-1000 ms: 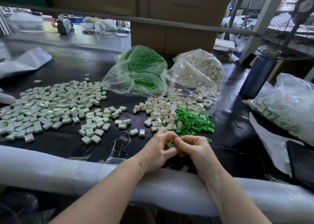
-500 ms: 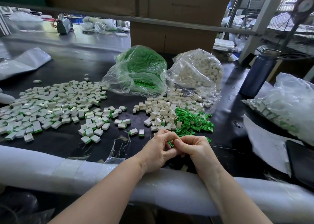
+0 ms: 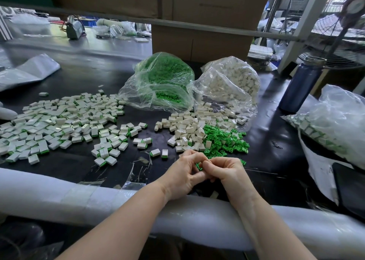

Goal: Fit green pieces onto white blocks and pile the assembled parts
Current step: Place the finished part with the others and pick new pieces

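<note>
Both hands meet just in front of the loose heap of green pieces (image 3: 225, 141), at its near edge. The left hand (image 3: 182, 175) and the right hand (image 3: 227, 172) have their fingers curled inward and their fingertips touching. Between them a green piece (image 3: 199, 166) shows, pinched at the tips — whether a white block sits hidden inside the grip I cannot tell.

The parts look like small moulded plastic: light, stiff and smooth, so likely to slip or flick away if squeezed off-centre. My guess is the green piece is best taken by its 2 flat sides, leaving the mating end free, while the block is held by its broad faces. Little force should be needed, only square alignment.

The loose white blocks (image 3: 189, 125) lie touching the green heap on its left and far side. Behind the heap stand 2 clear bags: the bag of green pieces (image 3: 164, 82) to the far left and the bag of white blocks (image 3: 231, 84) directly behind. The pile of assembled parts (image 3: 59, 123) spreads well to the left of the heap — white bodies with green edges.

Both forearms run up from the near edge across a padded white roll (image 3: 59, 196), with wrists lifted slightly and knuckles facing the camera.
</note>
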`<state>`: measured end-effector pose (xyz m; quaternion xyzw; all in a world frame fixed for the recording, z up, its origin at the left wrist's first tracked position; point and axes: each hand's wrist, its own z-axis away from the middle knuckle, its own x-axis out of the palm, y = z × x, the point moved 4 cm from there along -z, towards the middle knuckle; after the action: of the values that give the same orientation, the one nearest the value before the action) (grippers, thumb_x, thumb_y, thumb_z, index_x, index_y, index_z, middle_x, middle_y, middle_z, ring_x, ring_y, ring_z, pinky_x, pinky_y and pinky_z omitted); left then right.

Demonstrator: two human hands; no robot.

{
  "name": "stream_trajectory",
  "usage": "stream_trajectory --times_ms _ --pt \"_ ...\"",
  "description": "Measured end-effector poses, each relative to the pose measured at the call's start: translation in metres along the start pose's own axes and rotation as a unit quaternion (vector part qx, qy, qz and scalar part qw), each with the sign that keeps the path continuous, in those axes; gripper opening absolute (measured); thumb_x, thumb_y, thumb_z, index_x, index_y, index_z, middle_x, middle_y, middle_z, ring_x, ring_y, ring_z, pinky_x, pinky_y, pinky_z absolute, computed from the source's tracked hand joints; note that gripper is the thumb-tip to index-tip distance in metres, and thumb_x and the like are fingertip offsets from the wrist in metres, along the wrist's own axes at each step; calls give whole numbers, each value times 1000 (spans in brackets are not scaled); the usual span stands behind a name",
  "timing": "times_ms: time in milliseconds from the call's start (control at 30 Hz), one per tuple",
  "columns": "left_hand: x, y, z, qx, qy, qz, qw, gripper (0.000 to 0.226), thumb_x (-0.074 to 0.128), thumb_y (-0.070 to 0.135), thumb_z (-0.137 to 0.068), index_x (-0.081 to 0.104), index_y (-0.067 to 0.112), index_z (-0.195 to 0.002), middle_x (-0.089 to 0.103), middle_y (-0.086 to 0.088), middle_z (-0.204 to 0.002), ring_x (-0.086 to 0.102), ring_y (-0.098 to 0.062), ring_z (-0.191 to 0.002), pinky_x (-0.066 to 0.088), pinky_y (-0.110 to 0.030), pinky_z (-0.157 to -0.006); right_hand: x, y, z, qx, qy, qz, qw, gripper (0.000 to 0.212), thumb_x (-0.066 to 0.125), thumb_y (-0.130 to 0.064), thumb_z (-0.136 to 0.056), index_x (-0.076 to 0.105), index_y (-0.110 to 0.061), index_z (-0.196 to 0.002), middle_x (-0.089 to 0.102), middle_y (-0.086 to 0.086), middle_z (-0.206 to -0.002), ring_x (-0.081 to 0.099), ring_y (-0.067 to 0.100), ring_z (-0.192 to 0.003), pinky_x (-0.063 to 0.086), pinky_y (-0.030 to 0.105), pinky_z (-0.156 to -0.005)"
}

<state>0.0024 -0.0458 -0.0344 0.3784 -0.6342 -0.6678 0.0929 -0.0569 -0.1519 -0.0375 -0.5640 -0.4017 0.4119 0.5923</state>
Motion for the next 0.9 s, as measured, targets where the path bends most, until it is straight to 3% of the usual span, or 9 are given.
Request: stream_trajectory --times_ms 200,900 --pt "-2 0 0 1 11 10 1000 10 62 12 -87 58 21 -83 45 -2 -99 45 -9 -71 40 -10 -66 1 -1 1 -7 -10 9 1000 16 66 -13 -81 75 -11 -69 65 9 -61 56 13 -57 45 17 -51" --pt "0 2 1 -3 -2 5 1000 10 62 10 -87 59 20 -85 44 0 -100 43 -13 -72 41 -14 -67 -1 2 -1 7 -2 -12 1000 19 67 -5 -79 72 -8 -61 57 6 -51 48 10 -46 40 17 -44"
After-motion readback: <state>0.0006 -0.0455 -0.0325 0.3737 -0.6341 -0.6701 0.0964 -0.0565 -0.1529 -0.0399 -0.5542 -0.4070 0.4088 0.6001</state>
